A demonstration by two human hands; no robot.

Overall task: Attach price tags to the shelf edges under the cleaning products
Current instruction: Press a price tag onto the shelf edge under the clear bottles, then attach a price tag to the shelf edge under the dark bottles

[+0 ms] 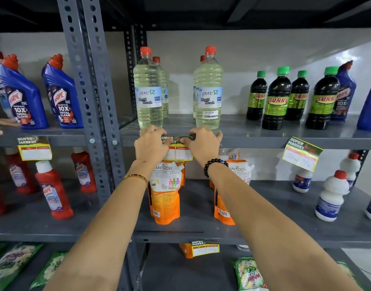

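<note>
A yellow-edged supermarket price tag [178, 153] hangs at the grey shelf edge [253, 142], below the clear liquid bleach bottles [148, 93]. My left hand [152, 144] presses its left top corner against the edge, fingers curled over the shelf lip. My right hand [202, 143] pinches the tag's dark top strip on the right side. Both hands hide part of the tag. Other tags hang on the left shelf edge [34, 151], under the dark Sunny bottles [302, 156] and on the lower shelf edge [205, 247].
Blue Harpic bottles [62, 95] stand left of the perforated upright [92, 97]. Sunny bottles [276, 99] stand to the right. Orange refill pouches [165, 192], red bottles [53, 192] and white bottles [331, 198] fill the shelf below. Another person's fingers [2, 122] show at the far left.
</note>
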